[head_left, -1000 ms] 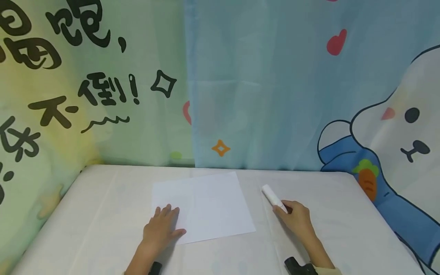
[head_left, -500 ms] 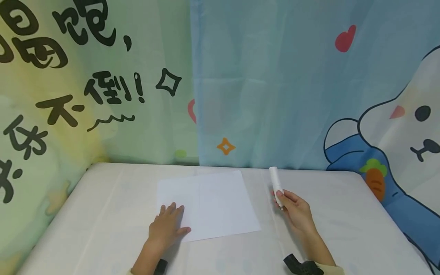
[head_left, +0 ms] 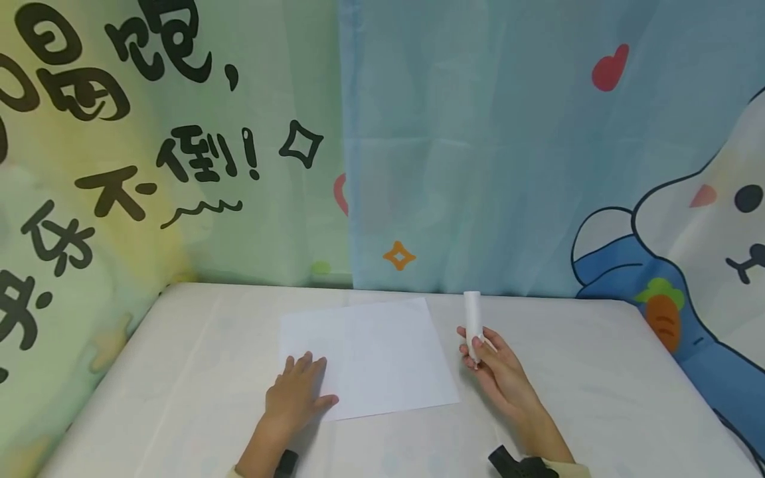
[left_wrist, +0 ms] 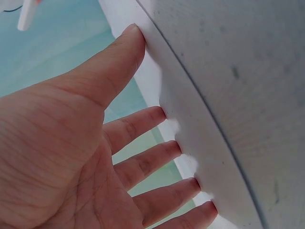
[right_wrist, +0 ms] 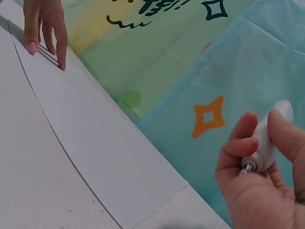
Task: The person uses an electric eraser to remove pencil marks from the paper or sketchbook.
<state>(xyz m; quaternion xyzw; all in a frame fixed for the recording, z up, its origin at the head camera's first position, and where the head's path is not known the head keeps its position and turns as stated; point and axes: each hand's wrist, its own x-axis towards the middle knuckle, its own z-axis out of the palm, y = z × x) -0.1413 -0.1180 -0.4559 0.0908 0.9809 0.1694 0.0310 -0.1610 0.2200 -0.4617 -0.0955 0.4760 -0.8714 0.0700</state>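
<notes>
My left hand (head_left: 295, 392) rests with spread, straight fingers on the left part of a white sheet of paper (head_left: 382, 358). In the left wrist view its fingertips (left_wrist: 153, 112) touch the sheet. To the right of the paper, my right hand (head_left: 499, 372) holds a white pen-like tube (head_left: 473, 312), pinched between thumb and fingers and raised nearly upright. The right wrist view shows a small metal tip (right_wrist: 249, 167) at the tube's lower end; the other end points up and away. What exactly the tube is, I cannot tell.
A white cloth (head_left: 197, 372) covers the table. Behind it hangs a green and blue printed curtain (head_left: 448, 166) with black lettering, an orange star (head_left: 399, 255) and a cartoon animal (head_left: 705, 232). Black straps (head_left: 520, 465) sit at both wrists.
My right hand has lifted and turned the white tube from lying tilted toward the upper left to nearly upright. The left hand stays on the paper; the head view has shifted slightly.
</notes>
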